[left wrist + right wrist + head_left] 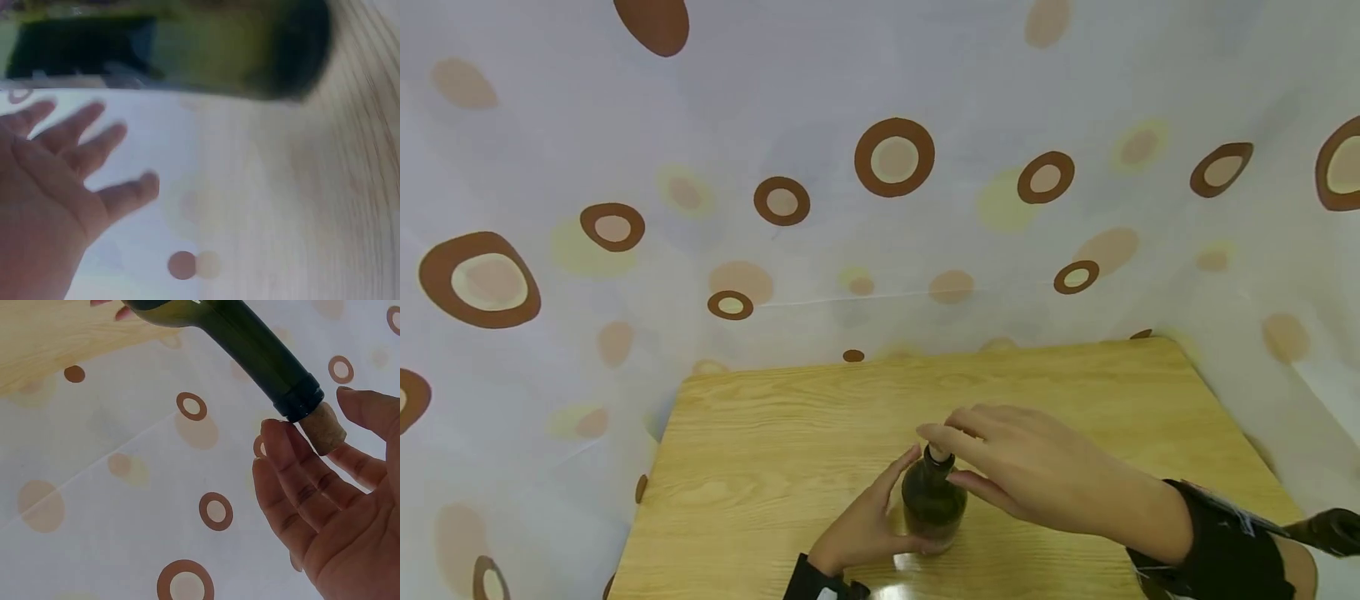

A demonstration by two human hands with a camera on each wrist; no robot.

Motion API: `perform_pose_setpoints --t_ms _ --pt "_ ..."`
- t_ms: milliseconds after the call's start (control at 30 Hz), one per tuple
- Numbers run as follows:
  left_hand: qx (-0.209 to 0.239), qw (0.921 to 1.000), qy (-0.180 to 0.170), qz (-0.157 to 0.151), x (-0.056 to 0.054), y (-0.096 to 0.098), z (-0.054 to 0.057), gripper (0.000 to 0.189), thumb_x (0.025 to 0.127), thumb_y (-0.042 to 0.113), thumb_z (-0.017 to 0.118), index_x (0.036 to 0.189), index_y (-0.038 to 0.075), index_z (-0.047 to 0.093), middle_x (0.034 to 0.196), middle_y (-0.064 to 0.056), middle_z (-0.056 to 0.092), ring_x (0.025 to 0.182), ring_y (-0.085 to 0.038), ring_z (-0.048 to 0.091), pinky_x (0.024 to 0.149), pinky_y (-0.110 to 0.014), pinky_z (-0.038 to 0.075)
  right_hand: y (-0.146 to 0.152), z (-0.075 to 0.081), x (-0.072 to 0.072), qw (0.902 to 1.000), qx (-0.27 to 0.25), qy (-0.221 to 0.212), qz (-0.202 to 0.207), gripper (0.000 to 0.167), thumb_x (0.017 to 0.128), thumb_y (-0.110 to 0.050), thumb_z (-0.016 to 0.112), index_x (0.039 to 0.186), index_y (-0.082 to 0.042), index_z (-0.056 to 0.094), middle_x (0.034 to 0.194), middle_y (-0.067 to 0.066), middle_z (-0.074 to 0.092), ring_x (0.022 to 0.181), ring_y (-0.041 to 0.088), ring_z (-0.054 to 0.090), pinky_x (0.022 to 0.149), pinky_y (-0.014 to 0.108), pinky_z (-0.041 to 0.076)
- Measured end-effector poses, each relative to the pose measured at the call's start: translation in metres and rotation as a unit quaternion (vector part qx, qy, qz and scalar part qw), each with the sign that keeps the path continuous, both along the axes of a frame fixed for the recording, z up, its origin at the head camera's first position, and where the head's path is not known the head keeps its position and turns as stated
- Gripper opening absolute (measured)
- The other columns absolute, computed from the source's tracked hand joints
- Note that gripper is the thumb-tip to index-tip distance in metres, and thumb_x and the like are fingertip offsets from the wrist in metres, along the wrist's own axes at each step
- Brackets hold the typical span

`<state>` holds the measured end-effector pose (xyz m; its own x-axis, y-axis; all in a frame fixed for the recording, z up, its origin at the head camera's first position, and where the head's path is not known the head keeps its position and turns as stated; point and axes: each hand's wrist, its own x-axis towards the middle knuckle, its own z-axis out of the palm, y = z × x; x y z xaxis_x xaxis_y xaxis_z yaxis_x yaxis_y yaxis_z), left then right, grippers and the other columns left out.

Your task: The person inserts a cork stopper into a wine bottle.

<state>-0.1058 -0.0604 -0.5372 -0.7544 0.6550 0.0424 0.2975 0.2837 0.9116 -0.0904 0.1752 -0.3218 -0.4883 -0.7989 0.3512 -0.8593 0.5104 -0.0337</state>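
Note:
A green glass bottle [934, 500] stands upright on the wooden table near its front. A cork [324, 430] sits in the bottle's mouth, part of it sticking out. My left hand [868, 529] is spread around the left side of the bottle's body; in the left wrist view its fingers [103, 150] are extended, with a gap between them and the glass. Over the bottle's top is my right hand [1030, 467], thumb and fingers apart around the cork. In the right wrist view, the fingers [306, 481] reach beside the cork without pinching it.
The light wooden table [790, 433] reaches back to a white sheet [820, 100] with brown and beige ring patterns, which also hangs along both sides. A dark rounded object [1330, 532] shows at the right edge, beside the black band [1210, 533] on my right wrist.

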Motion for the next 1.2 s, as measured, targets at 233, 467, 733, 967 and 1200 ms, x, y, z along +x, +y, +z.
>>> perform_pose_setpoints --t_ms 233,467,733,967,1200 --pt "0.022 0.9972 -0.038 -0.061 -0.005 -0.006 -0.012 0.088 0.087 0.030 0.081 0.157 0.032 0.028 0.155 0.007 0.042 0.142 -0.019 0.041 0.116 -0.052 0.036 -0.007 -0.001 -0.008 0.9990 -0.011 -0.038 0.022 0.034 0.095 -0.024 0.071 0.126 -0.011 0.063 0.099 -0.007 0.062 0.079 0.003 0.060 0.067 0.019 0.053" --pt "0.055 0.9961 -0.048 -0.050 -0.001 -0.004 -0.017 0.084 0.088 0.025 0.079 0.156 0.029 0.030 0.153 0.006 0.045 0.139 -0.018 0.045 0.116 -0.047 0.037 -0.006 0.005 -0.017 0.9898 -0.067 -0.120 0.037 0.011 0.100 -0.021 0.064 0.110 -0.015 0.067 0.098 -0.008 0.066 0.078 0.001 0.061 0.066 0.016 0.052" --pt "0.078 0.9952 -0.059 -0.002 0.014 0.004 -0.025 0.079 0.088 0.028 0.079 0.154 0.033 0.035 0.154 0.008 0.043 0.141 -0.019 0.042 0.112 -0.050 0.041 -0.009 0.004 -0.016 0.9793 -0.084 -0.180 0.037 0.005 0.100 -0.022 0.063 0.098 -0.017 0.062 0.091 -0.012 0.064 0.073 -0.006 0.057 0.062 0.013 0.049" --pt "0.049 0.9965 -0.037 0.057 0.020 0.011 -0.026 0.082 0.085 0.041 0.080 0.153 0.037 0.034 0.151 0.012 0.045 0.137 -0.017 0.046 0.106 -0.054 0.045 -0.013 -0.002 -0.004 0.9828 -0.119 -0.140 -0.014 0.008 0.101 -0.020 0.063 0.095 -0.017 0.058 0.079 -0.014 0.055 0.062 -0.009 0.045 0.053 0.010 0.041" --pt "-0.006 0.9997 0.010 -0.022 -0.001 0.011 -0.011 0.090 0.082 0.041 0.083 0.154 0.038 0.029 0.153 0.013 0.042 0.140 -0.016 0.044 0.114 -0.049 0.040 -0.002 0.008 -0.010 0.9888 -0.052 -0.139 -0.007 0.013 0.098 -0.025 0.067 0.106 -0.015 0.062 0.087 -0.012 0.063 0.066 -0.008 0.051 0.054 0.012 0.045"
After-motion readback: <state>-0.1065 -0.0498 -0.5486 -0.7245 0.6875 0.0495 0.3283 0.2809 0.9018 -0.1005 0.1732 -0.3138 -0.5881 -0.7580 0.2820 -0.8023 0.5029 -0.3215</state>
